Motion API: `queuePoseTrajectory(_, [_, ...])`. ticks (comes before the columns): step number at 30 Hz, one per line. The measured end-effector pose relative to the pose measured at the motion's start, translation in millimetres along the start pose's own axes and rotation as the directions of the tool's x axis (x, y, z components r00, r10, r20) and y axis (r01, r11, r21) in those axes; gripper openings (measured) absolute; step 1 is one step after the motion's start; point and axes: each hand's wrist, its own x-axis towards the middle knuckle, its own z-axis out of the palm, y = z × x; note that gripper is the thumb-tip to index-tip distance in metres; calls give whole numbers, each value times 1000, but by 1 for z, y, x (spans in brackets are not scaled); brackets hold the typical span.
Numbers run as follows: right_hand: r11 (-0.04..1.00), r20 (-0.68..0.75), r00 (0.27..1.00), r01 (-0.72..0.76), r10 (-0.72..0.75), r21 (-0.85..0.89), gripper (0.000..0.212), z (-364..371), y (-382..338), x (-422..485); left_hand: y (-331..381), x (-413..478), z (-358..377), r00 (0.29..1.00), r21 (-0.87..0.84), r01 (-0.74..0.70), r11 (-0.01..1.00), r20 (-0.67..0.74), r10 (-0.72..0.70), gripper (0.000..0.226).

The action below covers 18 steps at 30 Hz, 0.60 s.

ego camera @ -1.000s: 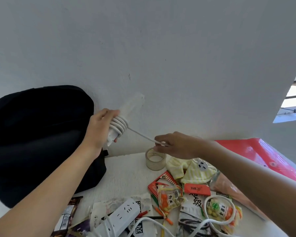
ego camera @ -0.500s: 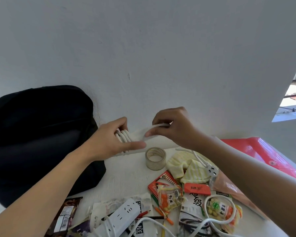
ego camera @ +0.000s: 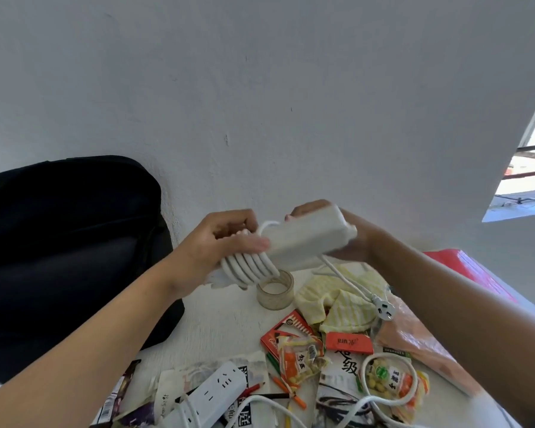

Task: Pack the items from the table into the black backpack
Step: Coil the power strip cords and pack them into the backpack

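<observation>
A white power strip [ego camera: 306, 239] is held in the air above the table, with its white cable wound in several loops [ego camera: 247, 267] round its left end. My left hand [ego camera: 217, 242] grips that wound end. My right hand [ego camera: 346, 233] grips the strip's right end from behind. The loose cable tail hangs down to a white plug [ego camera: 383, 307] over a yellow cloth [ego camera: 343, 301]. The black backpack [ego camera: 68, 248] stands at the left against the wall.
On the white table [ego camera: 223, 316] lie a clear tape roll [ego camera: 275, 291], a red pencil box [ego camera: 288, 332], snack packets [ego camera: 303, 359], a second white power strip [ego camera: 210, 393] with cable, a red folder [ego camera: 476, 273] and a pink packet [ego camera: 414, 338].
The power strip has swung round to lie across both hands. More cable is wound on it, and the plug now hangs lower to the right.
</observation>
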Motion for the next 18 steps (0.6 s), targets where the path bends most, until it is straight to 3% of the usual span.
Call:
queuePoseTrajectory(3, [992,74,995,-52,61,-117,34,-4,29,-2,-5,3,0,973,-243,-3,970,-225,-54,34])
queuePoseTrajectory(6, [905,17,990,-121,141,-409,46,-6,40,-11,-10,6,-11,910,-217,-67,974,-414,-29,39])
queuePoseTrajectory(9, [687,-4,972,-167,233,-707,44,-12,53,-21,-15,8,-17,869,-94,-60,994,-495,6,23])
queuePoseTrajectory(11, [583,-31,960,-193,277,-789,45,-15,63,-25,-21,9,-16,839,-16,-31,999,-543,17,31])
queuePoseTrajectory(14, [542,-86,987,-148,139,-827,44,-14,70,-27,-34,8,-18,824,188,95,978,-566,29,48])
queuePoseTrajectory(16, [560,-76,997,-69,10,-826,43,-12,68,-27,-46,5,-24,834,419,232,878,-549,42,55])
queuePoseTrajectory(18, [567,-51,998,-20,-40,-823,45,-8,60,-27,-54,1,-30,842,484,292,825,-539,19,59])
